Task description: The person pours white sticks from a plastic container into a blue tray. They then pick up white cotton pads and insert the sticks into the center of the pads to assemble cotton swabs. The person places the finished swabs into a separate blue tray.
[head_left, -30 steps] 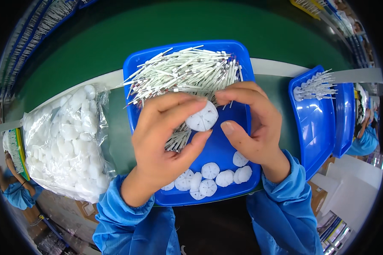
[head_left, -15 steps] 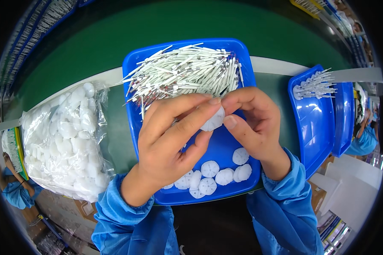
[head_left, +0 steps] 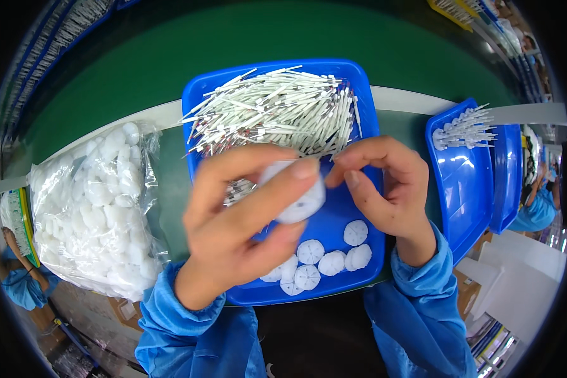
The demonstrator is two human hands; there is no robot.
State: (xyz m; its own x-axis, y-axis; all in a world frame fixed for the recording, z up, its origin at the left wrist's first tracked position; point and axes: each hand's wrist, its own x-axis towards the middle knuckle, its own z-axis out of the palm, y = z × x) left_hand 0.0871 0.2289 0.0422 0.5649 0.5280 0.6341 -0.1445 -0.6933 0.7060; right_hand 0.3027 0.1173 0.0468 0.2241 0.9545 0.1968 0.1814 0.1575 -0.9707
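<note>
My left hand [head_left: 223,230], blurred by motion, grips a round white plastic disc [head_left: 305,203] between thumb and fingers, above the blue tray [head_left: 343,205]. Close to the disc's right edge is my right hand [head_left: 390,183], its fingers curled and its thumb near the index fingertip; anything between them is too small to make out. Behind both hands, a heap of thin whitish sticks [head_left: 277,107] with some dark and reddish ends fills the far part of the tray. Several loose white discs [head_left: 310,251] with small holes lie near the tray's front edge.
Left of the tray lies a clear plastic bag [head_left: 97,208] full of white discs. At the right, a second blue tray [head_left: 463,189] holds several discs with sticks attached [head_left: 466,129]. Other people in blue sleeves [head_left: 28,283] are at both sides.
My left hand has turned and shifted slightly left with the disc, so more of its face shows. My right hand has drawn off the disc, a little to the right.
</note>
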